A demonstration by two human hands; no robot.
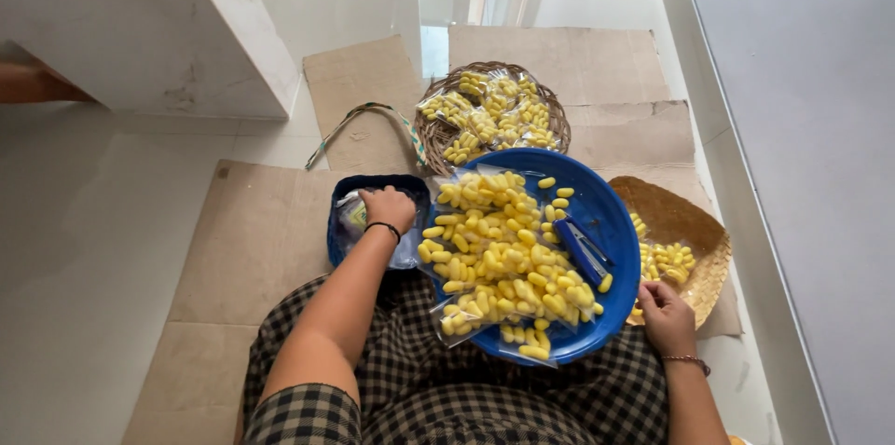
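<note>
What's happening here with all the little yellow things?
A person sits on cardboard sheets with a round blue tray of small yellow snack pieces on their lap, many sealed in clear bags, and a blue stapler on top. The left hand reaches into a small blue box; the right hand rests at the tray's edge. A wicker basket behind holds filled bags.

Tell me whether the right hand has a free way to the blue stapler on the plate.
Probably yes. The right hand rests at the rim of the plate, and the stapler lies uncovered on top near that side, with nothing between them.
</note>
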